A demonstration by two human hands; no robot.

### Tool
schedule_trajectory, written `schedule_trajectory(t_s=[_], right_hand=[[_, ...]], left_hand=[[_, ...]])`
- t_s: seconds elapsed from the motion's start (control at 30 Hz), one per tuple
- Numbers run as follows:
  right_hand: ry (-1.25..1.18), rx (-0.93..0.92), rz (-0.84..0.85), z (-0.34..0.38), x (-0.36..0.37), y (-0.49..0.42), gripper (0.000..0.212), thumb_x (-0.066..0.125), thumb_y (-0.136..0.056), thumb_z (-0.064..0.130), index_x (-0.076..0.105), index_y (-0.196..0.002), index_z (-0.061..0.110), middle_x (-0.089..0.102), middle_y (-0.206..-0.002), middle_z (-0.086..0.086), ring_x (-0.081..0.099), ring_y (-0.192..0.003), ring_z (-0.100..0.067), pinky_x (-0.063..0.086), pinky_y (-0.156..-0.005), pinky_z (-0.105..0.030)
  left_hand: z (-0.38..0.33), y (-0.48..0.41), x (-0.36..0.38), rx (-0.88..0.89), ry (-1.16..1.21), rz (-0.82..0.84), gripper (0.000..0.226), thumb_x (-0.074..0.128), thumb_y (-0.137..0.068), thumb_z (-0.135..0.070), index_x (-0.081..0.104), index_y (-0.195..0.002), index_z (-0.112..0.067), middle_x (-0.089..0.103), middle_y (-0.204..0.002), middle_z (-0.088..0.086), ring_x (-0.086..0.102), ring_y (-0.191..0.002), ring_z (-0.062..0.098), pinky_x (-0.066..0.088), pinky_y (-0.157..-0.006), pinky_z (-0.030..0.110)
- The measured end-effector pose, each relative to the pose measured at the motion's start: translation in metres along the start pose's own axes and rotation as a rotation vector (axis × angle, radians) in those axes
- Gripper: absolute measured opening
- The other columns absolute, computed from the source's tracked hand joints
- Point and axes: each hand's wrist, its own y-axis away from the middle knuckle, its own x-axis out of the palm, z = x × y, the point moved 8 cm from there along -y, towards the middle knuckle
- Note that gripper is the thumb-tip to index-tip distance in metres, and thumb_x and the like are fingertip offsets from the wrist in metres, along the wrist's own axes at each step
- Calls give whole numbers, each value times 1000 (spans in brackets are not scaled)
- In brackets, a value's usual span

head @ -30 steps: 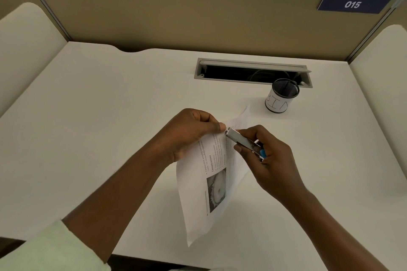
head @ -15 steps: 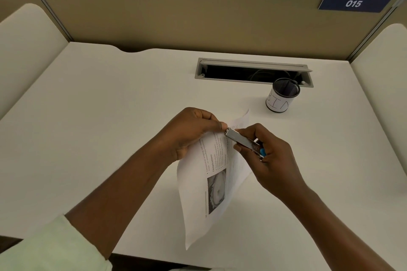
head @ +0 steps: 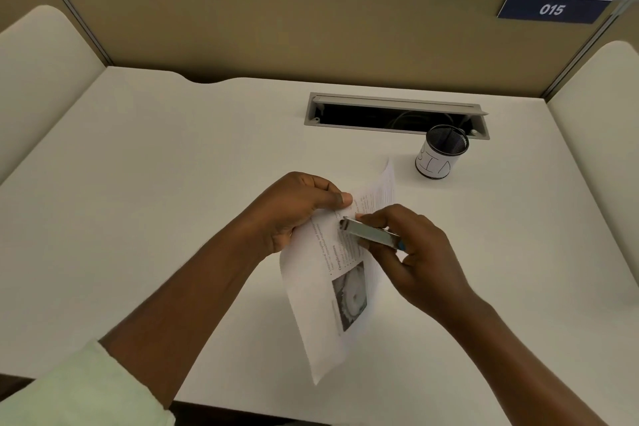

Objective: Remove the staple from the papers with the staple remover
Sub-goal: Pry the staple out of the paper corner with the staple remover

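Note:
My left hand [head: 294, 211] pinches the top corner of the printed papers [head: 332, 304], which hang curled above the desk with text and a grey picture showing. My right hand [head: 415, 252] grips a slim silver staple remover [head: 370, 233] with a blue end. The remover's tip rests on the paper just below my left thumb. The staple itself is too small to make out.
A black mesh pen cup [head: 441, 156] with a white label stands at the back right. Behind it is an open grey cable tray [head: 394, 104] set into the white desk [head: 155, 201]. Tan partition walls enclose the desk on three sides.
The remover's tip has slid a little left and down along the paper's top corner. My left hand keeps the same pinch on the papers.

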Motion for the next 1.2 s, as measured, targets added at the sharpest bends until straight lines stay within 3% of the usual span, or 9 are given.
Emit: schedule_trajectory(t_s=[0.07,0.13,0.27,0.4,0.5,0.83,1.2], right_hand=[[-76,82,-9,-10,-1,5,12,68,-94,25,65,-105,27,69,-103,20,64,-82,-10,55,-68,-30],[-109,119,-33,-15,-3,7,14,71,-93,21,65,-106,25,68,-101,24,64,-84,-4,49,-68,-15],[-103,151,-55,-16,-7,7,17,72,-92,20,64,-106,27,65,-99,29,61,-83,5,42,-69,-4],[-102,170,-37,-18,-8,6,20,72,-92,24,61,-105,35,62,-96,36,60,-86,6,44,-70,-4],[-119,178,-11,-20,-7,7,19,71,-93,24,61,-104,36,62,-99,41,61,-88,5,44,-69,-6],[-163,168,-43,-17,-4,11,15,71,-93,24,64,-103,32,69,-99,25,62,-84,-2,45,-69,-9],[-269,199,-28,-18,0,13,24,71,-93,22,60,-101,42,69,-101,22,62,-87,-9,45,-70,-11]], left_hand=[[-1,1,-2,20,-13,7,13,74,-88,-20,77,-76,-16,78,-91,7,70,-83,24,56,-80,36],[-1,2,-1,26,-15,42,10,74,-88,-18,77,-79,-16,76,-89,6,69,-80,21,55,-77,33],[-4,4,1,58,-55,55,9,75,-87,-17,77,-79,-16,76,-92,10,69,-83,24,55,-85,40],[-4,5,2,72,-82,44,10,76,-87,-19,77,-78,-17,78,-95,11,71,-84,27,56,-92,47],[-2,6,1,68,-62,42,7,77,-86,-19,77,-79,-16,78,-92,13,72,-82,28,57,-87,46],[2,9,4,15,-20,21,9,77,-86,-17,78,-83,-10,79,-91,12,72,-80,24,57,-84,38],[-3,13,6,2,-78,-9,13,75,-87,-17,77,-74,-16,77,-93,10,69,-99,36,49,-105,53]])
